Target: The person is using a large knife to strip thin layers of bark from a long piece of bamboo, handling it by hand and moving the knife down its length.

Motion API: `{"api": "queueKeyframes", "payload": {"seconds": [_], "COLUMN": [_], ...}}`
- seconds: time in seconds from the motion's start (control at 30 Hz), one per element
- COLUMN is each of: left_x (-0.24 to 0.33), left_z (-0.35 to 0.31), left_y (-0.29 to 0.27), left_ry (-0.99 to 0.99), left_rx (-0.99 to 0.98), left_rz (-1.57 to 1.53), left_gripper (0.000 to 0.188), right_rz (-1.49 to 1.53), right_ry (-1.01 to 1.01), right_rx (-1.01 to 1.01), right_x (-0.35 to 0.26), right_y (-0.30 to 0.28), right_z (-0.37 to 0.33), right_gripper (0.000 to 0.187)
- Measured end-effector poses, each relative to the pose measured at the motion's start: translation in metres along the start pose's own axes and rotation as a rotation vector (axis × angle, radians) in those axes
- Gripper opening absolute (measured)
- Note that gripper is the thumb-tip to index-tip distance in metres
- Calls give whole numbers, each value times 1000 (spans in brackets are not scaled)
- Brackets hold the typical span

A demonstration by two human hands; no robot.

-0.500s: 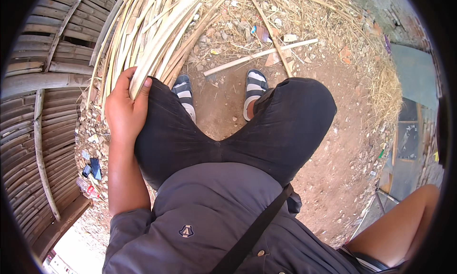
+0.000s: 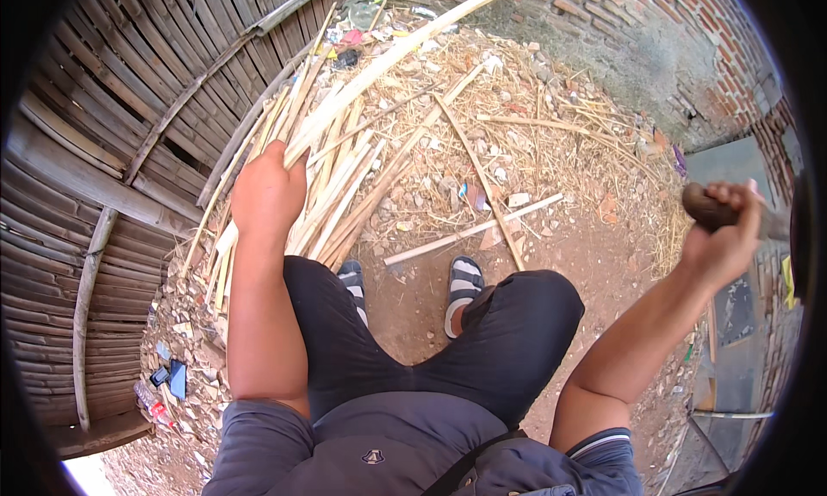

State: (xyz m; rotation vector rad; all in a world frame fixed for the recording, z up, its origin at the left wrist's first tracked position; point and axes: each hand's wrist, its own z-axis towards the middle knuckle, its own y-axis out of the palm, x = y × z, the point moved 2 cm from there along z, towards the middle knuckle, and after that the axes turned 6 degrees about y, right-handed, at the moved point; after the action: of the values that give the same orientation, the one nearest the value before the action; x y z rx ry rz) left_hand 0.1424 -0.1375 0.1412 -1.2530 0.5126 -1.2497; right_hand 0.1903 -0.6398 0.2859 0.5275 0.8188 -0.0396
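At 10 o'clock in the head view, the left hand (image 2: 269, 190) is closed around a long pale strip (image 2: 383, 72), which extends from the fist toward 1 o'clock. Beneath and beside it: a pile of similar strips (image 2: 349, 181) on littered ground. At 3 o'clock, the right hand (image 2: 730, 224), raised and well apart from the strip, grips a dark brown rounded handle (image 2: 706, 207); remainder of the tool unclear near the rim. Bamboo-slat wall (image 2: 52, 263) at 9 o'clock; brick wall (image 2: 594, 22) between 1 and 2.
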Motion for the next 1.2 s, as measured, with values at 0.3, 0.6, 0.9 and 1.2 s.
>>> {"api": "queueKeyframes", "payload": {"seconds": [0.3,0.6,0.9,1.2], "left_x": [4,-13,-11,14], "left_z": [11,2,-6,-13], "left_y": [33,19,23,30], "left_ry": [-91,66,171,271], "left_rx": [-203,-146,4,88], "left_rz": [-72,-177,-214,-122], "left_gripper": [32,24,21,21], "right_rz": [-921,-1070,-1167,-1126], "right_ry": [343,279,65,264], "right_rx": [-901,-818,-1063,-756], "right_x": [187,206,172,185], "right_y": [119,108,134,81], "right_z": [-137,-112,-154,-106], "right_gripper": [25,30,28,31]}}
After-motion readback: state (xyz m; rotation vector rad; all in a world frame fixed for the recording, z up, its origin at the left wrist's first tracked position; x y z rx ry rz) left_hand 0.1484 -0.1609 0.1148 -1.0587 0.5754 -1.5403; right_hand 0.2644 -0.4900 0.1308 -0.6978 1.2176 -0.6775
